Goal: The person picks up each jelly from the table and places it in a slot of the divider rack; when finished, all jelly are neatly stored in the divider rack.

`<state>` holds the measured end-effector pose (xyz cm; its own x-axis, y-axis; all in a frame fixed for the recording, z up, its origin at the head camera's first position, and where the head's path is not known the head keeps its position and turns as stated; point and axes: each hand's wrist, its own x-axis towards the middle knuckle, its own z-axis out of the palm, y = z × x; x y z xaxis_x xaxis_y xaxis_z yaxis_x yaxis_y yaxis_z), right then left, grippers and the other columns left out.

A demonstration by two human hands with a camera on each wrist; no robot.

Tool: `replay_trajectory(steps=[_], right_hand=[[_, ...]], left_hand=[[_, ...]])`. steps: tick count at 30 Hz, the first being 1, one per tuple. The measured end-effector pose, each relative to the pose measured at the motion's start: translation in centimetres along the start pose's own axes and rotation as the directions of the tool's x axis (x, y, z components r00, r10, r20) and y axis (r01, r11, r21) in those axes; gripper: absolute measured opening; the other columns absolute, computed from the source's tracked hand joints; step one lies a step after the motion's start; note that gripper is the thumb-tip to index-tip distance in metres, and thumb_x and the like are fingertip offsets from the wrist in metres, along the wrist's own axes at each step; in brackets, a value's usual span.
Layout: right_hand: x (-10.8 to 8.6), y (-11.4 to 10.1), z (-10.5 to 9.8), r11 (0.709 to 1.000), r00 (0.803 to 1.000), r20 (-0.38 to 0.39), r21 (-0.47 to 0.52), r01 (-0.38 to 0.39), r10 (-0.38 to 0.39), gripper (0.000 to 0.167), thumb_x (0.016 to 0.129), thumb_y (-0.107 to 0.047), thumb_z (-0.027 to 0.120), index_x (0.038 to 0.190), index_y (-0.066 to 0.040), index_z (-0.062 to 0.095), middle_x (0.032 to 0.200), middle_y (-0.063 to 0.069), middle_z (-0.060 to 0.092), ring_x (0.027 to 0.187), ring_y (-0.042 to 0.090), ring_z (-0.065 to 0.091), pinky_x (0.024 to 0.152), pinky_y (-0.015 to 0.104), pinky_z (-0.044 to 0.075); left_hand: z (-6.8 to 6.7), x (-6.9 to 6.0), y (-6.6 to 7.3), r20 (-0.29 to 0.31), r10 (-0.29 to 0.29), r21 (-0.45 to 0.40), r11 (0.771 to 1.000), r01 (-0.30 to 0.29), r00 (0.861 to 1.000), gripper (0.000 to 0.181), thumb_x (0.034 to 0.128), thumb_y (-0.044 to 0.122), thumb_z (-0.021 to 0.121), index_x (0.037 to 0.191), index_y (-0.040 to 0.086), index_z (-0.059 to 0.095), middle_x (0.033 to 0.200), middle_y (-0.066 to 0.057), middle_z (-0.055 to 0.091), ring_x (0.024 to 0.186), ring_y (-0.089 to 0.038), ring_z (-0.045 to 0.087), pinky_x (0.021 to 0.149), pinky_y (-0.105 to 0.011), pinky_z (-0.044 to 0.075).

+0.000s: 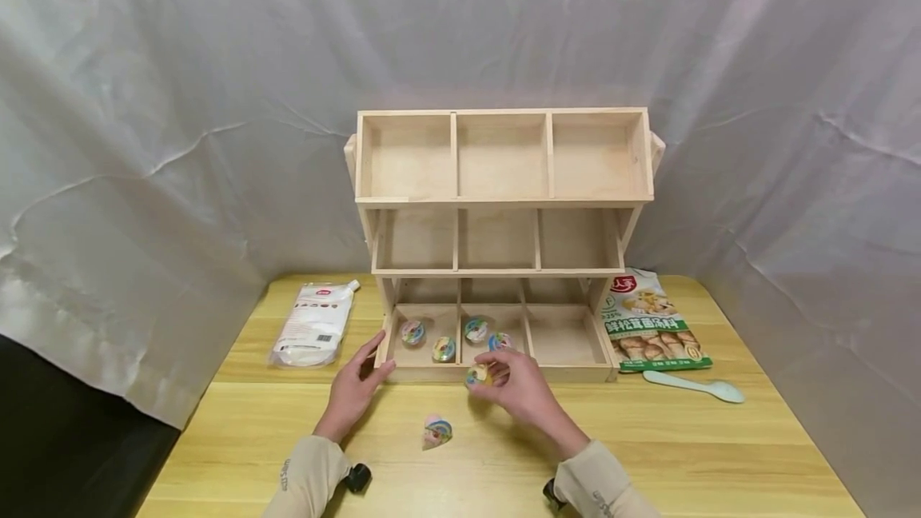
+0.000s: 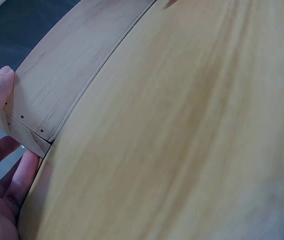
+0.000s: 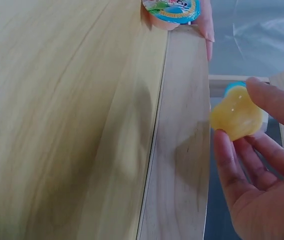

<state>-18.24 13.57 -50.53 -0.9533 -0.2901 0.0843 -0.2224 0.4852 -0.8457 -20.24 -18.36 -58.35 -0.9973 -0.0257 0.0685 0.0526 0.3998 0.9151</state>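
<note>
My right hand pinches a yellow jelly cup between thumb and fingers, just over the front board of a wooden three-tier rack. At the rack's front left corner my left hand holds on, thumb against the front board and fingers round the side, as the left wrist view shows. Two jelly cups, a pinkish one and a yellow one, lie in the bottom left compartment. The bottom middle compartment has two more, one at the back and one partly behind my right hand. Another jelly cup sits on the table.
A white spouted pouch lies left of the rack. To the right are a green and white food packet and a pale blue spoon. Grey curtains enclose the wooden table at the back and sides.
</note>
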Motion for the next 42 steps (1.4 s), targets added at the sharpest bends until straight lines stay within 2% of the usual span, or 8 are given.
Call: replay_trajectory(steps=[6, 10, 18, 26, 39, 42], right_hand=[[0.0, -0.2, -0.6, 0.998, 0.998, -0.061, 0.057, -0.018, 0.021, 0.048, 0.082, -0.024, 0.089, 0.125, -0.011, 0.073, 0.111, 0.006, 0.07, 0.091, 0.017, 0.068, 0.079, 0.023, 0.058], [0.0, -0.2, -0.7, 0.994, 0.993, -0.111, 0.11, -0.016, 0.028, 0.045, 0.082, -0.019, 0.09, 0.124, -0.014, 0.074, 0.115, 0.004, 0.069, 0.097, 0.019, 0.068, 0.082, 0.023, 0.058], [0.1, 0.2, -1.1, 0.968, 0.978, -0.204, 0.25, 0.001, 0.052, 0.045, 0.077, -0.004, 0.091, 0.119, -0.007, 0.075, 0.114, 0.009, 0.069, 0.096, 0.019, 0.066, 0.083, 0.024, 0.059], [0.0, 0.6, -1.8, 0.948, 0.973, -0.198, 0.314, -0.048, 0.115, 0.047, 0.079, -0.007, 0.089, 0.123, -0.008, 0.073, 0.12, 0.013, 0.069, 0.108, 0.033, 0.068, 0.086, 0.023, 0.058], [-0.1, 0.9, -2.6, 0.937, 0.971, -0.203, 0.344, -0.051, 0.127, 0.051, 0.082, -0.005, 0.087, 0.13, -0.005, 0.069, 0.126, 0.017, 0.067, 0.116, 0.035, 0.065, 0.092, 0.027, 0.058], [-0.1, 1.2, -2.5, 0.943, 0.97, -0.211, 0.33, -0.048, 0.123, 0.054, 0.084, -0.007, 0.086, 0.133, -0.002, 0.066, 0.129, 0.018, 0.064, 0.117, 0.034, 0.063, 0.093, 0.03, 0.058]], left_hand=[[-0.1, 0.1, 0.1, 0.0, 0.006, -0.001, 1.0, -0.006, 1.0, 0.065, 0.0977, 0.044, 0.071, 0.157, 0.033, 0.046, 0.152, -0.016, 0.056, 0.132, -0.034, 0.061, 0.1, -0.046, 0.055], [-0.1, 0.0, 0.1, -0.002, 0.012, -0.016, 1.0, -0.012, 1.0, 0.066, 0.0965, 0.045, 0.072, 0.156, 0.033, 0.047, 0.15, -0.016, 0.057, 0.131, -0.033, 0.062, 0.1, -0.045, 0.054], [0.0, 0.0, 0.2, 0.001, 0.003, -0.03, 1.0, -0.003, 1.0, 0.064, 0.0971, 0.043, 0.072, 0.156, 0.033, 0.047, 0.147, -0.018, 0.06, 0.132, -0.033, 0.062, 0.1, -0.045, 0.054], [0.0, 0.0, 0.1, -0.003, 0.0, -0.013, 1.0, 0.0, 1.0, 0.064, 0.0979, 0.041, 0.072, 0.157, 0.033, 0.046, 0.147, -0.019, 0.059, 0.132, -0.034, 0.061, 0.099, -0.044, 0.054], [0.0, 0.0, 0.1, -0.003, -0.006, -0.006, 1.0, 0.006, 1.0, 0.065, 0.0973, 0.043, 0.072, 0.157, 0.032, 0.047, 0.147, -0.019, 0.059, 0.132, -0.034, 0.061, 0.099, -0.041, 0.055], [0.0, 0.0, 0.2, -0.003, -0.004, -0.005, 1.0, 0.004, 1.0, 0.066, 0.0972, 0.043, 0.072, 0.157, 0.032, 0.047, 0.148, -0.018, 0.059, 0.132, -0.033, 0.061, 0.099, -0.041, 0.055]])
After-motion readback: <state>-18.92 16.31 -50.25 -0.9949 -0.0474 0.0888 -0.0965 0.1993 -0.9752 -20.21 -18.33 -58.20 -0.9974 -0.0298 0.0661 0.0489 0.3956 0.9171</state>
